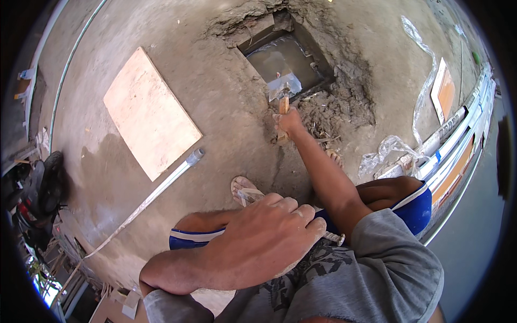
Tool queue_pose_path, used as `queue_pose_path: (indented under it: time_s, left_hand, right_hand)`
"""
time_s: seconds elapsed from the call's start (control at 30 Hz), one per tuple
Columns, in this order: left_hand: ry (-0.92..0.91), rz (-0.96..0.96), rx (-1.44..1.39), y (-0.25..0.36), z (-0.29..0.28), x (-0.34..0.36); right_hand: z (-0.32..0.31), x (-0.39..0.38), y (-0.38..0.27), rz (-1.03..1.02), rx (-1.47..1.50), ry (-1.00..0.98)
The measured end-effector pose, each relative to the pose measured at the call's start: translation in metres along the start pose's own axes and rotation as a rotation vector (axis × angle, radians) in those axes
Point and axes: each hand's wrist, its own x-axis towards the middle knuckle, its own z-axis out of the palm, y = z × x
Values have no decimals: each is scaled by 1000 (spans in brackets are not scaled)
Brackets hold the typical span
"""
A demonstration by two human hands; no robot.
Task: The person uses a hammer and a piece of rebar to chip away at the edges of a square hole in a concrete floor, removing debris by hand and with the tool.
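My right hand point(291, 123) is stretched out ahead, closed round the wooden handle of a trowel point(284, 102). The trowel's pale, wet-looking blade reaches over the near edge of a square pit point(324, 58) with smooth grey walls. Murky water point(285, 56) stands inside the pit. Close in front of my body, my left hand point(264, 231) is raised with its back up and its fingers curled under. Whatever those fingers may hold is hidden. A short whitish piece point(335, 237) shows just beyond the knuckles.
Loose wet mud point(350, 102) rings the pit. A pale flat board point(153, 110) and a long pipe point(167, 183) lie to the left. On the right are crumpled clear plastic point(396, 148), an orange-and-white panel point(444, 91) and stacked long strips point(458, 142). A dark wheel point(51, 180) stands far left.
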Motion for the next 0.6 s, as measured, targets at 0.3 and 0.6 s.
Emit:
queue_pose_path:
  time_s: [0.3,0.6]
  left_hand:
    - [-86,-66,9,2,-2,1]
    - [-60,-28,-6,2,-6,4]
  right_hand:
    - [3,-17,26,-13,-380,-80]
    - [0,-19,19,-156,-750,76]
